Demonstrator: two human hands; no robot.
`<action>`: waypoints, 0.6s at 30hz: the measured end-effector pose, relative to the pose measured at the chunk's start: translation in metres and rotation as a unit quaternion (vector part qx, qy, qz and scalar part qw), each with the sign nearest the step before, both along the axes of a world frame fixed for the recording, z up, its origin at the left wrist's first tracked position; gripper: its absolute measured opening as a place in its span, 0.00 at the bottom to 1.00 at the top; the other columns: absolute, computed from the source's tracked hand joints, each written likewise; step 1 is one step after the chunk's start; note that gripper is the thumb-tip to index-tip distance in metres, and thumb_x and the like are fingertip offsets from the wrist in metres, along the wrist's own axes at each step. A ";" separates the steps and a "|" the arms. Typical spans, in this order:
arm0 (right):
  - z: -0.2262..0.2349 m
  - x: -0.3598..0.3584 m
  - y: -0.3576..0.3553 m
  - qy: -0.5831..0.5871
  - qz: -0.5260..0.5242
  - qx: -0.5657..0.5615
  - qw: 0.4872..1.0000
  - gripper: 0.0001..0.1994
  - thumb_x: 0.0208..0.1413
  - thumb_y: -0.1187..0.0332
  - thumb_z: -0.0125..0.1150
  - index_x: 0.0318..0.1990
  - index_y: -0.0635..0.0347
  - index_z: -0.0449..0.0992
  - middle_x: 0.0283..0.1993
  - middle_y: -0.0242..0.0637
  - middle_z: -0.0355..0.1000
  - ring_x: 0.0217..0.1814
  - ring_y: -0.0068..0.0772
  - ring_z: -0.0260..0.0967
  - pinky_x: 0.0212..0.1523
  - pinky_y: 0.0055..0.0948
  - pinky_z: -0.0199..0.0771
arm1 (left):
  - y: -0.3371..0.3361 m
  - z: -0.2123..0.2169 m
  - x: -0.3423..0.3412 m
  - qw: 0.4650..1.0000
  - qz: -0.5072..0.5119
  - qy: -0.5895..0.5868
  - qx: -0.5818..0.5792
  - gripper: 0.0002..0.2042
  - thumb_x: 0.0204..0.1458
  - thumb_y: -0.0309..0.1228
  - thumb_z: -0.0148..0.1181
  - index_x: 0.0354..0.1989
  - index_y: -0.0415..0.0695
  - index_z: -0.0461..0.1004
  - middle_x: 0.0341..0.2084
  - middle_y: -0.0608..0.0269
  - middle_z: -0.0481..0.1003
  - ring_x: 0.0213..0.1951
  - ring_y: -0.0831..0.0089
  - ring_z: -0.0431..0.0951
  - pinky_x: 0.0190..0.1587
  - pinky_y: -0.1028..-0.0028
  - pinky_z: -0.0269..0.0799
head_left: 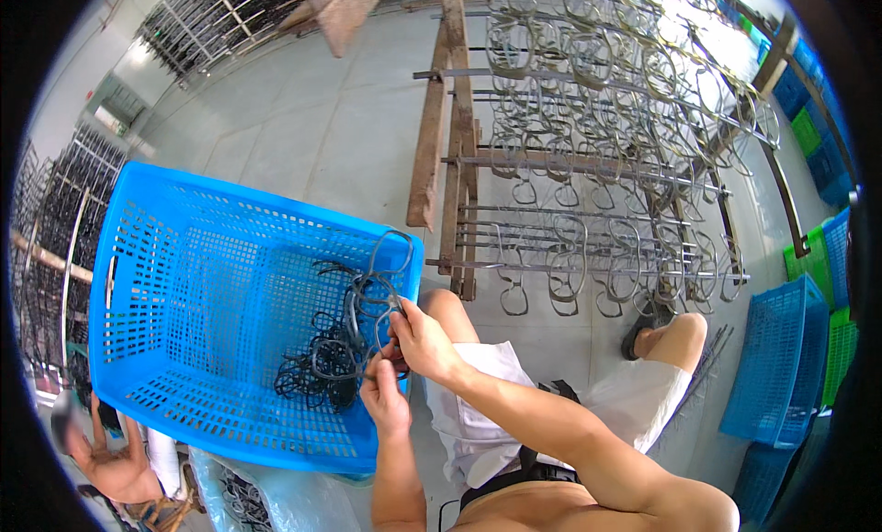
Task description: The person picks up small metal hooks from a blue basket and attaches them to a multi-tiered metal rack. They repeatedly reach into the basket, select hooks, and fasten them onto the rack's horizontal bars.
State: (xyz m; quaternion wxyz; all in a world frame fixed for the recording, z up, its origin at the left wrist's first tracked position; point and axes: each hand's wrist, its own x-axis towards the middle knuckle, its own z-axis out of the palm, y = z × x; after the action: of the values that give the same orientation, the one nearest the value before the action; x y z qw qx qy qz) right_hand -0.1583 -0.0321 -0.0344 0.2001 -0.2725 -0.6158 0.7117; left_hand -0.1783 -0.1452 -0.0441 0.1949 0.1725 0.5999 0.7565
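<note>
Over the right side of a big blue plastic basket [248, 201], my two hands are close together. My right hand [427, 344] is closed on a bunch of grey eyeglass frames [360, 298], whose loops stick out above and to the left of the fingers. Just below it, my left hand [386, 399] pinches the lower part of the same frames with thumb and fingers. Where the fingertips meet is partly hidden. Beneath, a tangled heap of dark eyeglass frames [312, 371] lies on the basket's bottom.
A wooden rack [457, 155] with metal rods full of hanging eyeglass frames [565, 256] stands ahead to the right. Blue baskets [776, 362] are stacked at far right. A plastic bag of dark frames [243, 500] lies below the basket. Another person [119, 463] works at lower left.
</note>
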 end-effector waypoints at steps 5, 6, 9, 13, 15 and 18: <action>0.010 0.026 0.024 0.026 0.069 -0.054 0.996 0.13 0.63 0.65 0.42 0.49 0.64 0.62 0.23 0.31 0.64 0.20 0.23 0.61 0.19 0.24 0.63 | -0.009 0.000 -0.022 0.970 0.231 0.046 -0.065 0.17 0.59 0.33 0.45 0.48 0.33 0.70 0.42 0.55 0.72 0.42 0.72 0.70 0.45 0.73 0.65; 0.018 0.031 0.028 0.030 0.095 -0.062 0.993 0.13 0.63 0.65 0.42 0.48 0.64 0.63 0.23 0.30 0.63 0.19 0.20 0.60 0.18 0.22 0.61 | -0.009 0.000 -0.030 0.968 0.211 0.082 -0.106 0.17 0.59 0.33 0.46 0.48 0.32 0.70 0.43 0.54 0.71 0.44 0.71 0.69 0.47 0.73 0.64; 0.022 0.039 0.026 0.086 0.135 -0.134 0.978 0.11 0.64 0.63 0.40 0.41 0.63 0.64 0.22 0.27 0.59 0.18 0.17 0.56 0.17 0.19 0.58 | 0.001 0.000 -0.042 0.967 0.118 0.145 -0.175 0.16 0.58 0.31 0.46 0.48 0.30 0.70 0.46 0.54 0.69 0.50 0.67 0.66 0.53 0.70 0.60; 0.031 0.048 0.025 0.139 0.158 -0.260 0.942 0.12 0.65 0.63 0.39 0.33 0.61 0.63 0.21 0.26 0.57 0.18 0.18 0.53 0.18 0.19 0.56 | 0.028 -0.004 -0.030 0.997 0.046 0.051 -0.045 0.12 0.55 0.24 0.48 0.45 0.32 0.71 0.45 0.55 0.71 0.47 0.71 0.70 0.50 0.73 0.64; 0.030 0.050 0.023 0.170 0.145 -0.309 0.924 0.12 0.65 0.64 0.39 0.33 0.61 0.64 0.21 0.26 0.57 0.19 0.18 0.54 0.19 0.19 0.56 | 0.030 0.000 -0.024 0.994 0.007 0.059 -0.087 0.10 0.54 0.23 0.49 0.43 0.32 0.71 0.43 0.56 0.72 0.44 0.71 0.72 0.48 0.73 0.66; 0.028 0.057 0.028 0.190 0.074 -0.320 0.925 0.10 0.64 0.65 0.42 0.38 0.62 0.65 0.18 0.25 0.57 0.16 0.17 0.52 0.16 0.19 0.53 | 0.038 0.002 -0.012 0.982 0.069 0.143 -0.101 0.04 0.53 0.22 0.53 0.35 0.34 0.70 0.34 0.63 0.72 0.37 0.74 0.71 0.39 0.76 0.68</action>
State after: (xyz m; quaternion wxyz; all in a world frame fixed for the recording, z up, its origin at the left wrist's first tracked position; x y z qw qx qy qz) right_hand -0.1015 -0.0036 -0.0062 0.1618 -0.1357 -0.3240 0.9222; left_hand -0.1904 -0.1069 -0.0420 0.0709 0.2163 0.7054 0.6713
